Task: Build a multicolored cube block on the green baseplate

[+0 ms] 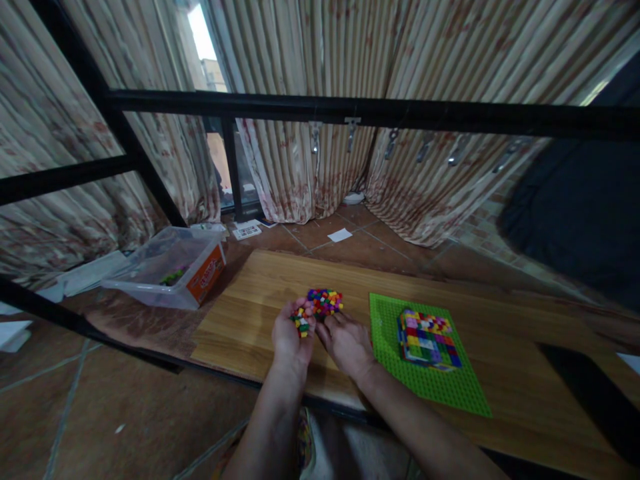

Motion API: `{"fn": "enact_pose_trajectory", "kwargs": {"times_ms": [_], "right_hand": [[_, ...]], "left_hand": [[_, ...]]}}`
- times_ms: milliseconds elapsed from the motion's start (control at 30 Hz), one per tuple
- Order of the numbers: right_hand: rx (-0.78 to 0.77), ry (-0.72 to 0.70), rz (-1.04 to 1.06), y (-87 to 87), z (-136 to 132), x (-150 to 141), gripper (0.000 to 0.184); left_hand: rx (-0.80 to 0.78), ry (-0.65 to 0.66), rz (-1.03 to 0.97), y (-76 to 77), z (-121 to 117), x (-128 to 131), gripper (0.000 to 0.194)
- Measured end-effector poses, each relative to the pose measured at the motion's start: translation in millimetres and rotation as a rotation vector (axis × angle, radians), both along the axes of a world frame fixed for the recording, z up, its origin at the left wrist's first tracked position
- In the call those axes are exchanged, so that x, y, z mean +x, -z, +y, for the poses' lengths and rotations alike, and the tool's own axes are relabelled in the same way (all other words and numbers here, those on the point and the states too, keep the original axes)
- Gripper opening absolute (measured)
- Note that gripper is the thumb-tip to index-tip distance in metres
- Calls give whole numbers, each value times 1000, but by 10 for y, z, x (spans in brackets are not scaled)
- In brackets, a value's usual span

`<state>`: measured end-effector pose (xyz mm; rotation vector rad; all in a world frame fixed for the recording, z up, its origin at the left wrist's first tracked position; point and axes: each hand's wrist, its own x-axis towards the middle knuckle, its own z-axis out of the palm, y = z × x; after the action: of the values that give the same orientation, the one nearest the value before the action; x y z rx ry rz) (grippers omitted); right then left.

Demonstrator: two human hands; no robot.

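My left hand is cupped palm up over the wooden board, holding several small toy bricks in white, green, yellow, orange and red. Just beyond it lies a pile of small colourful toy bricks. My right hand is at the near edge of that pile, palm down with curled fingers; whatever is between its fingertips is hidden. To the right, a green baseplate bears a blocky, multicoloured brick structure.
The wooden board carries the bricks and baseplate, with a dark flat strip at its right. A clear plastic bin with an orange label stands at left. Black metal bars cross ahead, before striped curtains.
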<state>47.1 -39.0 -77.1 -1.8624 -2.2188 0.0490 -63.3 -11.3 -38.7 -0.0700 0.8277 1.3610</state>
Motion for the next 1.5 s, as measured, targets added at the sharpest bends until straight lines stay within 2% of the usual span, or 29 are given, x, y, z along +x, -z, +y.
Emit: {"fn": "enact_pose_trajectory", "kwargs": {"times_ms": [333,733,1100,1333,1500], "right_hand": [[55,48,11,24,-23,-11,33],[116,0,81,128,1,0,23],[108,30,112,158,9,-37,22],[173,25,150,269,36,-42,20],[198,27,146,270,44,-44,15]], "left_hand": [[-4,1,-24,13,6,-16,24],[-35,-29,-17,25,9,-31,20],[-40,-15,-15,31,18,-40,18],[-40,-14,0,97,41,-37,15],[-27,-9,17,91,41,-44,15]]}}
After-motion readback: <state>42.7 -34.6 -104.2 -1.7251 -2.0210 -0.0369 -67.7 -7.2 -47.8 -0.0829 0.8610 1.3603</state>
